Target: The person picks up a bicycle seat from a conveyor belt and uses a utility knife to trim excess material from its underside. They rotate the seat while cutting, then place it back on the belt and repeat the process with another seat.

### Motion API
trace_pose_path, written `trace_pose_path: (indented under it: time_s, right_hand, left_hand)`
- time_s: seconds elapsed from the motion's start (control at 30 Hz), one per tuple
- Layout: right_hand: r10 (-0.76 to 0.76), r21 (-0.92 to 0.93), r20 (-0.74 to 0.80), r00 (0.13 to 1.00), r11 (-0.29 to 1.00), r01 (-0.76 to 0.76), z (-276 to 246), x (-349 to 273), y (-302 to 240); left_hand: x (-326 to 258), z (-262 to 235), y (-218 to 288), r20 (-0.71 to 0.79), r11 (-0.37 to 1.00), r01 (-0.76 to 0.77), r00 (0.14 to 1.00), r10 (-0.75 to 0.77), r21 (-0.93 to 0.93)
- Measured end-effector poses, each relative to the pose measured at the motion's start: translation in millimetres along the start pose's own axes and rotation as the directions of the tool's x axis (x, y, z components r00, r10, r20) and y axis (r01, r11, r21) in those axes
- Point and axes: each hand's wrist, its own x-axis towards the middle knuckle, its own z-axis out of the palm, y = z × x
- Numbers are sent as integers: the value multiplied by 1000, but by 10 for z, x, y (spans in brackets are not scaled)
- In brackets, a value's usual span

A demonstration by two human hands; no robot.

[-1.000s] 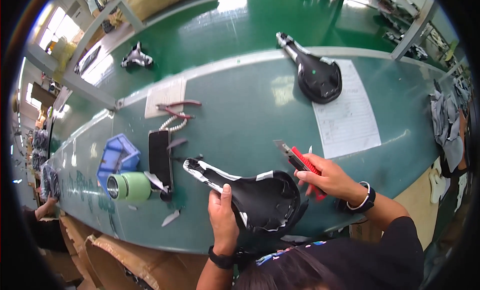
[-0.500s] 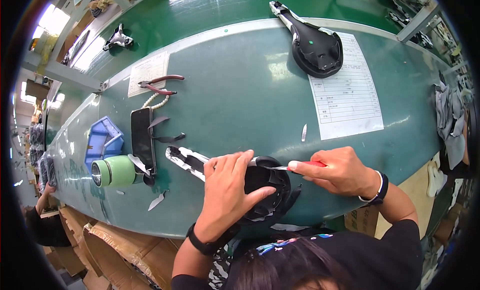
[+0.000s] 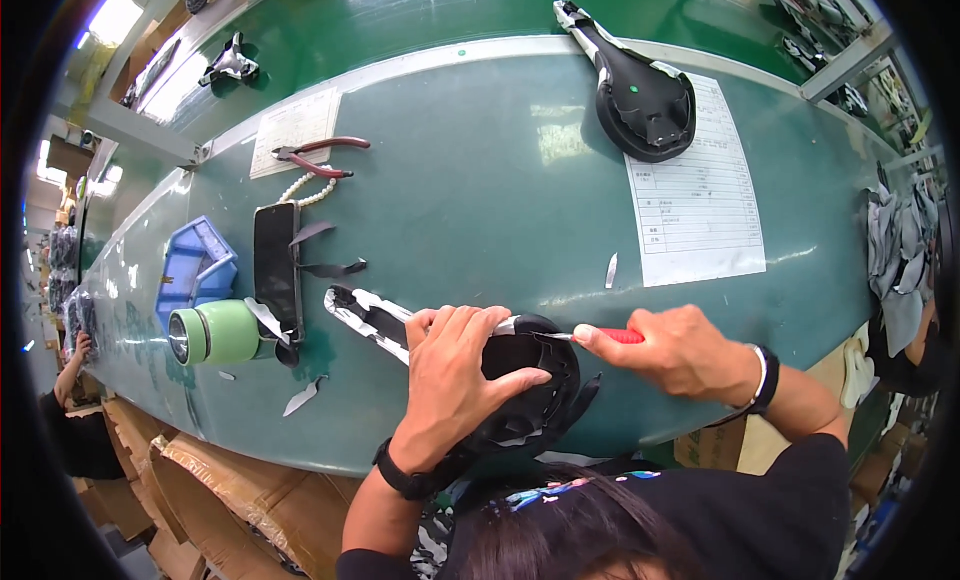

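A black bicycle saddle [image 3: 528,355] lies underside up at the table's near edge, its narrow nose pointing left, with white material along the nose edges. My left hand [image 3: 452,365] is closed over its left rim, the thumb stretched across the hollow underside. In my right hand [image 3: 690,352] is a red-handled tool [image 3: 622,336] with a thin metal tip. That tip touches the saddle's far rim, close to my left fingertips. A dark loose strip [image 3: 583,400] hangs along the saddle's right side.
Another upturned saddle [image 3: 645,105] rests partly on a printed sheet [image 3: 700,220] at the back. To the left are red-handled pliers [image 3: 322,156], a bead string, a black phone [image 3: 277,265], a blue tray [image 3: 200,265], a green jar [image 3: 225,332] and scraps. Cardboard boxes [image 3: 240,490] stand lower left.
The view has shifted slightly. My left hand keeps its place on the saddle. The tool's tip stays at the far rim, while my right hand has turned a little around the handle.
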Motion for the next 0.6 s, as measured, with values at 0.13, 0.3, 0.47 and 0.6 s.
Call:
trace_pose_path:
  time_s: [0.13,0.3,0.47,0.6]
  right_hand:
    - [172,98,-89,981,982,-164,290,-210,-179]
    - [331,277,-110,937,916,-291,419,-357,-487]
    - [362,273,-112,925,907,-322,341,-457,-547]
    - [448,421,-316,836,856,-300,251,-195,-467]
  left_hand:
    - [5,29,-8,-36,1000,-26,999,26,0]
    - [11,26,-4,-42,1000,-16,999,16,14]
    - [1,-7,16,-25,999,-41,999,42,20]
    - [-28,-8,-17,-107,993,29,994,-16,115]
